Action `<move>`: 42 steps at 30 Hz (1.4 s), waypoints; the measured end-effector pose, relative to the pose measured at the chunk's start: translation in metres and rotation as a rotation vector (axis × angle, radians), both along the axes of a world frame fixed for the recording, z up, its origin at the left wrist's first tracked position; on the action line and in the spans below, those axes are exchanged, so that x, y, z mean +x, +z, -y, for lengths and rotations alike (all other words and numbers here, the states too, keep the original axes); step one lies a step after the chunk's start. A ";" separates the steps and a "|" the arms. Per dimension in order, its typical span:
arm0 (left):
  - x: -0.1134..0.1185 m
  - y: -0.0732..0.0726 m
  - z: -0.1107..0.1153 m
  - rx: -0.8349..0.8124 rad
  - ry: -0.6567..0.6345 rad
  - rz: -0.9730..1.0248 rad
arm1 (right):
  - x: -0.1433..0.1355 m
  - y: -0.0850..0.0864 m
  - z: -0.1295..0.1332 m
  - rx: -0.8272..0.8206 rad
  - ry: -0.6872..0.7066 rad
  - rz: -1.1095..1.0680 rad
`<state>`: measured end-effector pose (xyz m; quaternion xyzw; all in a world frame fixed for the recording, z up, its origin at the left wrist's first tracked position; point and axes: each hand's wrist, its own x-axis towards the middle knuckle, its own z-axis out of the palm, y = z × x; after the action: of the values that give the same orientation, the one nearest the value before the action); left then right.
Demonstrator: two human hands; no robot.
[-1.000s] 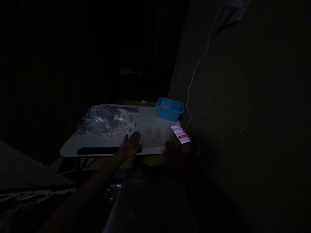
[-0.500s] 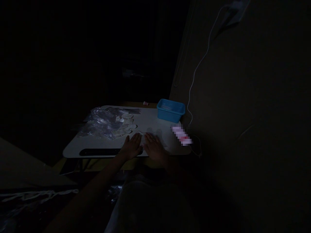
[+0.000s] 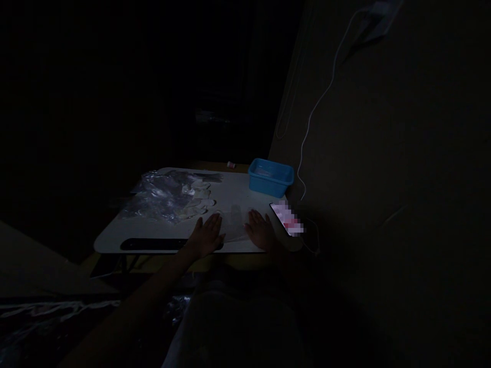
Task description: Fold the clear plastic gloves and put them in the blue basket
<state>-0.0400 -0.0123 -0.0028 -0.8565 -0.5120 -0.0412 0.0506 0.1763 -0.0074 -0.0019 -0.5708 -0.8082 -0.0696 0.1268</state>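
Observation:
Both my hands rest palm down near the front edge of a white folding table (image 3: pixel 111 234). My left hand (image 3: pixel 206 237) lies flat with its fingers spread. To its right, my right hand (image 3: pixel 261 232) is also flat, fingers stretched forward. Between and under them lies a thin clear plastic bag (image 3: pixel 235 232), hard to make out in the dim light. Left of my hands are several pale, flat glove-like pieces (image 3: pixel 197 207), their kind unclear. Beside them sits a crumpled heap of clear plastic (image 3: pixel 159 194).
A blue plastic basin (image 3: pixel 270 179) stands at the table's back right. A lit phone (image 3: pixel 287 219), partly blurred out, lies at the right edge. A white cable (image 3: pixel 309 125) hangs along the wall. A small pinkish cup-like item (image 3: pixel 230 165) sits behind the table.
My right hand has slid to the right, away from my left hand, across the clear plastic. My left hand stays nearly in place. The view has shifted slightly.

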 end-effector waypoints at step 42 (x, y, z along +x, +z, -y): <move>0.060 0.004 -0.015 0.060 0.093 0.063 | -0.003 -0.003 0.007 0.053 -0.217 -0.114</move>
<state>0.0201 0.0032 0.0012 -0.8282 -0.5510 -0.0809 0.0622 0.1729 -0.0143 -0.0046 -0.6543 -0.7312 -0.0719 0.1794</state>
